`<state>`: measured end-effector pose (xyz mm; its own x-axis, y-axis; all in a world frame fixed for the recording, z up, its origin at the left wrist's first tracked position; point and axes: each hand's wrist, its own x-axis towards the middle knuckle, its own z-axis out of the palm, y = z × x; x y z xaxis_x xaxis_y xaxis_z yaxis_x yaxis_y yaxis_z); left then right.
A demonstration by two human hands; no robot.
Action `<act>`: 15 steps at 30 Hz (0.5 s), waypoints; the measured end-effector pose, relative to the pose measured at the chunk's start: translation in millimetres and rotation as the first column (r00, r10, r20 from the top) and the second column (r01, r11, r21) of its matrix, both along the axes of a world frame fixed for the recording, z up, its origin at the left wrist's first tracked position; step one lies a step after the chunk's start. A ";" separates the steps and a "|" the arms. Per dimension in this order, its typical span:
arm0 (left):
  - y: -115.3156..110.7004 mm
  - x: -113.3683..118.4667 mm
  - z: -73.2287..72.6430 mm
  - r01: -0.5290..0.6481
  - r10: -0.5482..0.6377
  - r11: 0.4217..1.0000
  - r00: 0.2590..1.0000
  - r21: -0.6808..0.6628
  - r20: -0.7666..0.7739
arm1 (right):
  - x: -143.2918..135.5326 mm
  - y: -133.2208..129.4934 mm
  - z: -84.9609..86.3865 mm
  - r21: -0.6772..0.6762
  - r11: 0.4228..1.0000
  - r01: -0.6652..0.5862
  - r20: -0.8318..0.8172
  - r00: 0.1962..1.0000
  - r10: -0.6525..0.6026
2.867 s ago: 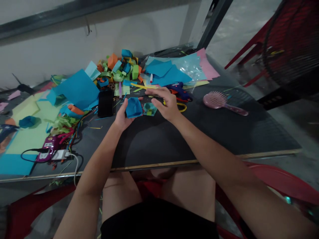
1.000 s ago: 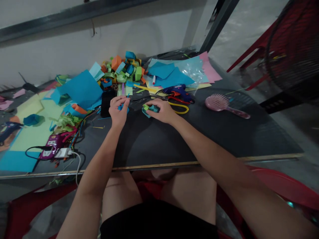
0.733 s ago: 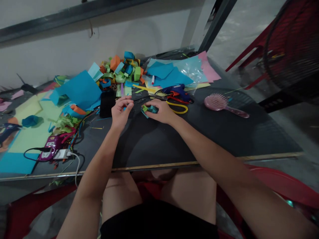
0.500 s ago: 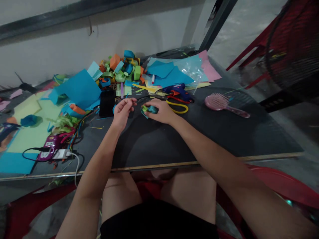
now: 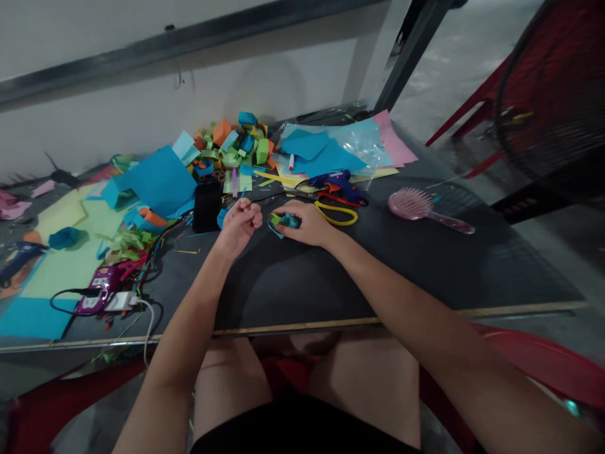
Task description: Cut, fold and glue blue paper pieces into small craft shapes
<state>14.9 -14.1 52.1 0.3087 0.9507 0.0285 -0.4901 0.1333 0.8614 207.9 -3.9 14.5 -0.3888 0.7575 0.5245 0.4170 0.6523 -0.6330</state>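
My right hand [image 5: 307,222] is closed around a small blue-and-green folded paper piece [image 5: 286,221], low over the dark tabletop. Just to its left, my left hand [image 5: 240,226] has its fingers curled in and thumb against them; what they hold, if anything, cannot be made out. Part of a blue paper piece [image 5: 221,217] shows behind the left hand. Yellow-handled scissors [image 5: 341,215] lie beyond the right hand, their blades partly hidden. A black phone [image 5: 207,208] rests left of my left hand.
Folded paper pieces [image 5: 231,140] are heaped at the back. Blue sheets [image 5: 326,151] and a dark blue glue gun [image 5: 338,183] lie back right, with a pink hairbrush [image 5: 416,205] farther right. A purple power strip [image 5: 100,287] with cables sits left. A fan [image 5: 553,107] stands at right.
My left hand's fingers have curled in more and turned, while the right hand keeps its hold on the folded paper piece. The whole view has shifted slightly.
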 end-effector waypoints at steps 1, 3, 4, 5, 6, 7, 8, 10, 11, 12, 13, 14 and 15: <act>-0.4 0.0 -0.3 0.011 -0.011 1.000 1.000 0.000 0.003 | -0.1 0.3 -0.4 -0.003 1.000 -0.003 -0.002 1.000 0.003; -1.3 0.1 -0.9 0.028 -0.028 0.999 1.000 -0.020 -0.014 | -0.1 0.6 -1.0 -0.012 1.000 -0.006 0.000 1.000 0.006; -1.6 0.2 -1.3 0.035 -0.035 0.999 0.999 -0.036 -0.024 | 0.0 0.7 -1.0 -0.015 1.000 -0.007 0.003 1.000 0.007; -1.7 0.3 -1.8 0.042 -0.044 0.998 0.999 -0.049 -0.027 | 0.1 0.6 -0.9 -0.016 1.000 -0.008 0.006 1.000 0.008; -1.6 0.4 -2.4 0.051 -0.053 0.997 0.998 -0.056 -0.023 | 0.3 0.5 -0.8 -0.017 1.000 -0.007 0.009 1.000 0.007; -1.3 0.5 -3.2 0.061 -0.062 0.996 0.998 -0.058 -0.012 | 0.4 0.3 -0.5 -0.019 1.000 -0.004 0.011 1.000 0.004; -0.9 0.6 -4.0 0.071 -0.070 0.996 0.998 -0.055 0.004 | 0.4 0.0 -0.3 -0.020 1.000 -0.003 0.015 1.000 0.004; 0.0 0.8 -5.1 0.079 -0.077 0.996 0.996 -0.038 0.042 | 0.2 -0.4 -0.1 -0.017 1.000 -0.007 0.019 1.000 0.007; 0.4 0.9 -5.3 0.075 -0.074 0.997 0.996 -0.034 0.053 | 0.1 -0.5 -0.1 -0.015 1.000 -0.010 0.019 1.000 0.011; 0.7 1.1 -5.1 0.068 -0.066 0.997 0.996 -0.036 0.054 | -0.1 -0.6 -0.2 -0.012 1.000 -0.014 0.020 1.000 0.014; 0.7 1.4 -4.6 0.056 -0.054 0.997 0.997 -0.044 0.046 | -0.2 -0.6 -0.4 -0.011 1.000 -0.015 0.020 1.000 0.015; 0.7 1.7 -4.0 0.043 -0.041 0.997 0.999 -0.057 0.031 | -0.2 -0.6 -0.6 -0.012 1.000 -0.012 0.019 1.000 0.012; 0.6 2.0 -3.2 0.034 -0.033 0.997 0.999 -0.072 0.012 | -0.2 -0.5 -1.0 -0.015 1.000 -0.008 0.020 1.000 0.008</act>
<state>16.8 -13.5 48.9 0.3403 0.9396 -0.0363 -0.4933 0.2113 0.8438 207.8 -4.5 13.5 -0.4051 0.7620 0.5052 0.4242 0.6461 -0.6345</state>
